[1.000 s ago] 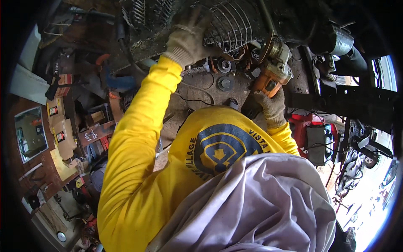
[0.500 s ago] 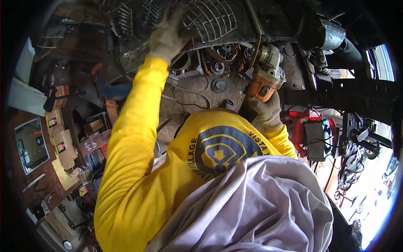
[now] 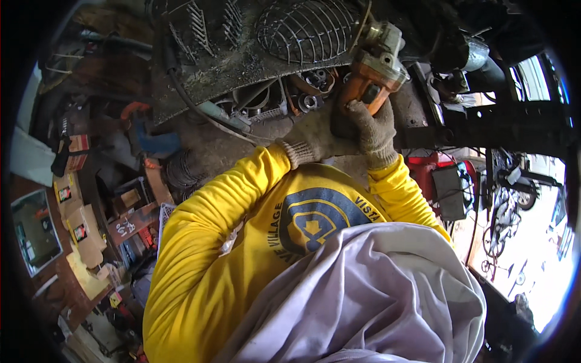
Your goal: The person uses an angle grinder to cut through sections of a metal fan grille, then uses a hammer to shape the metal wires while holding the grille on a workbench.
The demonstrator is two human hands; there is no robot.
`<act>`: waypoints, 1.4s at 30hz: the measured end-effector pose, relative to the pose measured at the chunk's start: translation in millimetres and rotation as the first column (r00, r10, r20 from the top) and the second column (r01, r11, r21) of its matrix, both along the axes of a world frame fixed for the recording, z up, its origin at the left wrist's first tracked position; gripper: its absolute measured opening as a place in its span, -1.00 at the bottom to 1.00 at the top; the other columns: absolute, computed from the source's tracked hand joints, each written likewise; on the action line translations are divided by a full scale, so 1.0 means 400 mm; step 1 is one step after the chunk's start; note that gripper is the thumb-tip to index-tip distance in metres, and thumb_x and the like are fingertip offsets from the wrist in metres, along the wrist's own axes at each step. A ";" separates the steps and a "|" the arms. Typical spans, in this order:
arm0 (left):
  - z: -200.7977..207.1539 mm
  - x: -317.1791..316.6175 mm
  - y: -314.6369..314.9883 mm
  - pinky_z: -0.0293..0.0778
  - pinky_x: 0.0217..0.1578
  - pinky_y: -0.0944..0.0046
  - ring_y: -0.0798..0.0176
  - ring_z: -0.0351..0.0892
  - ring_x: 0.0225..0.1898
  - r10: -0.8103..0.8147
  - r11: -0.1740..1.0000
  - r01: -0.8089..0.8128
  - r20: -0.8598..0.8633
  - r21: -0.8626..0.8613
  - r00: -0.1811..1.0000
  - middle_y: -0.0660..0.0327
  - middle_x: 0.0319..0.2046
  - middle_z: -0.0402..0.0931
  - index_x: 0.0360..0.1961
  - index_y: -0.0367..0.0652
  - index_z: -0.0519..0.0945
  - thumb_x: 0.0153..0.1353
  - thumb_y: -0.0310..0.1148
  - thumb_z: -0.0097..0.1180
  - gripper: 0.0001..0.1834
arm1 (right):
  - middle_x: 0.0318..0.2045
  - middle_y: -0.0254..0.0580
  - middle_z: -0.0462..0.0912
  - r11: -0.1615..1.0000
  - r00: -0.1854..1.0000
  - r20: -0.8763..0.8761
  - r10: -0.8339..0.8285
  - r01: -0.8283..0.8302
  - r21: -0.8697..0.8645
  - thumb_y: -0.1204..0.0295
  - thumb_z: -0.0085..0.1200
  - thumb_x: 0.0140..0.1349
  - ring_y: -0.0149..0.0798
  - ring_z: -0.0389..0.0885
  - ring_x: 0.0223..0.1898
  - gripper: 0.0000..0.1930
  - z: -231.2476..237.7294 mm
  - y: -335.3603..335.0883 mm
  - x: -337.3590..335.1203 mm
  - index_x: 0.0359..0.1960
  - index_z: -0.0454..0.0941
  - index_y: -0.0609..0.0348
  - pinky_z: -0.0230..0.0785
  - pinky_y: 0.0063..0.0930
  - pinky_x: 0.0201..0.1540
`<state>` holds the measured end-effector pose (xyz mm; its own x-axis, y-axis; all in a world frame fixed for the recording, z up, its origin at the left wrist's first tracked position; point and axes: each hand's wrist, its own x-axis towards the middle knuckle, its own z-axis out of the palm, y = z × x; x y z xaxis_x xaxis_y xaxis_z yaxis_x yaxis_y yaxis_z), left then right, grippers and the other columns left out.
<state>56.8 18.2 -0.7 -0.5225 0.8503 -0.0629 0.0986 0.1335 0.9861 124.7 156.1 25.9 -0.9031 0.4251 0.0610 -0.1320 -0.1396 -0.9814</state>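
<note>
An orange angle grinder (image 3: pixel 368 85) with a metal gear head is held up at the near edge of the dark workbench (image 3: pixel 224 81). My right hand (image 3: pixel 376 130), in a knitted work glove, wraps around its body from the right. The thumb lies along the orange housing. My left hand (image 3: pixel 318 134), gloved too, is up against the dark rear end of the grinder; its fingers are hidden there. On the bench, just left of the gear head, lies a domed grille of bent metal rods (image 3: pixel 307 33). The grinder's disc cannot be made out.
Rows of short metal rods (image 3: pixel 200 27) stand on the bench at the far left. A dark hose (image 3: pixel 203 115) hangs over its edge. Below sits a crate (image 3: pixel 266 109) of round metal parts. A heavy dark beam (image 3: pixel 490 128) and a red plastic object (image 3: pixel 420 172) are on the right.
My left hand has come back from the grille to the grinder's rear. My right hand has brought the grinder slightly up and left. The view has shifted, showing more of the bench.
</note>
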 end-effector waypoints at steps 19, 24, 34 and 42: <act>0.017 0.090 -0.233 0.58 -0.07 0.06 -0.02 0.67 -0.09 -0.133 0.986 0.115 -0.148 -0.122 0.980 0.00 -0.13 0.62 0.15 -0.19 0.43 -0.15 -0.05 0.53 -0.14 | 0.04 -0.21 0.58 0.903 0.904 0.041 -0.426 0.423 0.075 0.18 0.13 0.38 -0.37 0.54 0.03 -0.49 -0.026 -0.281 0.126 0.23 0.38 0.22 0.40 -0.45 0.10; -0.002 0.098 -0.209 0.59 -0.04 0.02 -0.10 0.67 -0.06 -0.204 0.958 0.193 -0.031 -0.214 0.979 -0.09 -0.12 0.64 0.12 -0.20 0.46 -0.16 0.07 0.46 -0.14 | 0.06 -0.19 0.57 0.897 0.882 0.163 -0.442 0.436 0.071 0.09 0.14 0.37 -0.35 0.55 0.03 -0.42 0.001 -0.261 0.142 0.25 0.37 0.23 0.39 -0.44 0.12; 0.043 0.076 -0.172 0.58 -0.12 0.08 -0.04 0.66 -0.17 -0.365 0.928 0.371 -0.234 -0.018 0.901 -0.01 -0.18 0.64 0.02 -0.20 0.53 -0.06 -0.07 0.43 -0.34 | -0.05 -0.23 0.61 0.938 0.997 0.015 -0.075 0.076 -0.338 0.39 0.34 0.04 -0.32 0.61 -0.07 -0.37 -0.041 -0.166 0.200 0.18 0.42 0.24 0.48 -0.42 0.05; 0.293 -0.384 -0.218 0.58 -0.02 0.14 0.06 0.65 -0.05 -0.303 0.951 0.189 -0.852 -0.244 0.426 0.11 -0.10 0.64 -0.04 -0.16 0.61 0.34 -0.08 0.15 -0.63 | -0.11 -0.21 0.63 0.925 0.964 0.164 -0.208 0.248 -0.287 0.50 0.29 0.01 -0.30 0.63 -0.11 -0.41 -0.075 -0.167 0.275 0.15 0.44 0.23 0.51 -0.38 0.04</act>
